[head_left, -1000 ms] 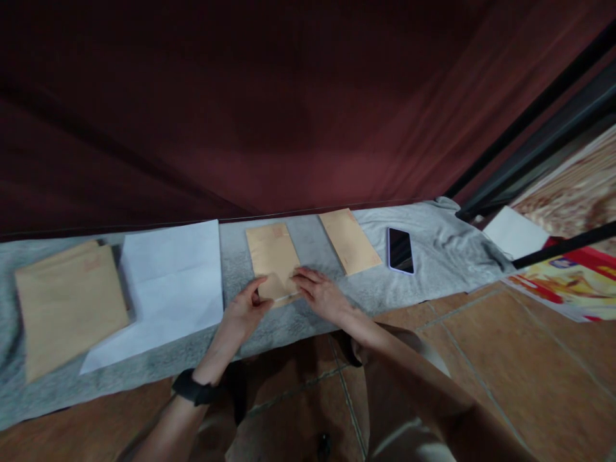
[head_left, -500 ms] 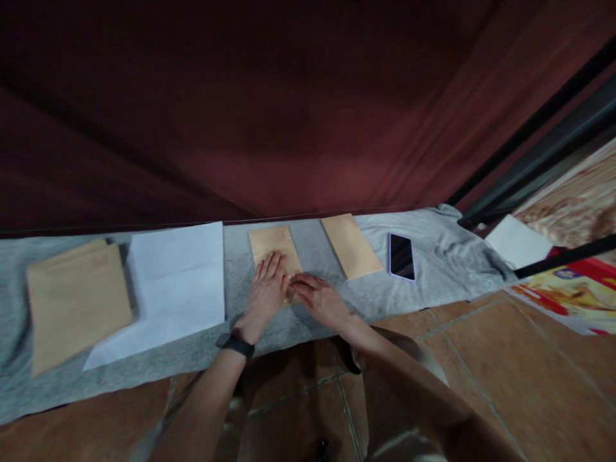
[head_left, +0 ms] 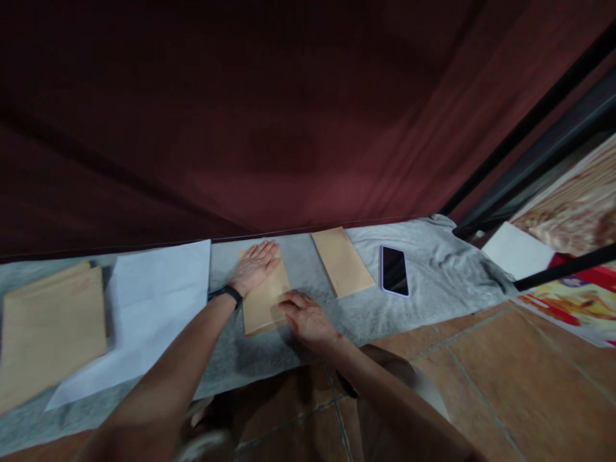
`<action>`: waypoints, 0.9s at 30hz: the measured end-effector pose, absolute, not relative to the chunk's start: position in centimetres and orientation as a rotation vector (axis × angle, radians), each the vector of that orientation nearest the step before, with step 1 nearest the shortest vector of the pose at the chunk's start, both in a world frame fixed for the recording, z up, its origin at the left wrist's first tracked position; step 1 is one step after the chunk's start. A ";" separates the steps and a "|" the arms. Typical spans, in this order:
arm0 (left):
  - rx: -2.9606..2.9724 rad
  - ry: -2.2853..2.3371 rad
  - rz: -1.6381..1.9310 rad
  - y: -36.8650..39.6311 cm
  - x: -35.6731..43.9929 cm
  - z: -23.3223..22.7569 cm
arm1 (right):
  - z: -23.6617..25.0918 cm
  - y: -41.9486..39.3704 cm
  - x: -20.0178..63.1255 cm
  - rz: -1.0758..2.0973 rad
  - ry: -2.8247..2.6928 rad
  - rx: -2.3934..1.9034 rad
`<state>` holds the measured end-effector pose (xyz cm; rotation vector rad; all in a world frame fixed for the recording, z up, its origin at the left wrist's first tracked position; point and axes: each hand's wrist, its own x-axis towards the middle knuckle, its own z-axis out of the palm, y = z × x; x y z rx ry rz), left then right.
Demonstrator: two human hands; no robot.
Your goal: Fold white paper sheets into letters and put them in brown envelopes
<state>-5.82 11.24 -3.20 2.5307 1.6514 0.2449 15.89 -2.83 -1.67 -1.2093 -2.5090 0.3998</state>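
Note:
A brown paper envelope (head_left: 265, 301) lies flat on the grey cloth in front of me. My left hand (head_left: 256, 264) rests flat across its far end, fingers stretched out and pointing away. At the envelope's right edge, my right hand (head_left: 308, 319) touches the paper with slightly bent fingers; its thumb is partly hidden. To the right lies a second brown envelope (head_left: 342, 262), apart from both hands. White paper sheets (head_left: 163, 301) lie to the left of my left hand, and a pile of larger brown envelopes (head_left: 52, 327) partly overlaps them.
A phone (head_left: 394, 271) with a purple edge lies right of the second envelope. The grey cloth (head_left: 433, 276) covers a narrow ledge against a dark red curtain (head_left: 289, 128). Black bars (head_left: 534, 128) and a colourful printed sheet (head_left: 577, 301) are at the right, above tiled floor (head_left: 529, 372).
My left hand has slid away toward the envelope's far end. My right hand has separated from it and moved to the right edge. The view has shifted a little.

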 end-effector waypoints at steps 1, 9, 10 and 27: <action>2.543 1.640 0.251 11.0 -5.8 -3.5 | -1.7 -2.8 15.9 0.402 -2.514 -1.209; 2.595 1.524 0.247 6.1 -5.0 -4.5 | -1.2 -2.8 16.3 0.423 -2.564 -1.182; 2.601 1.504 0.249 5.3 -4.9 -4.6 | -1.2 -2.8 16.4 0.435 -2.570 -1.161; 2.348 1.544 0.606 -7.2 -4.8 -3.2 | -1.5 -2.6 18.2 0.505 -2.520 -1.088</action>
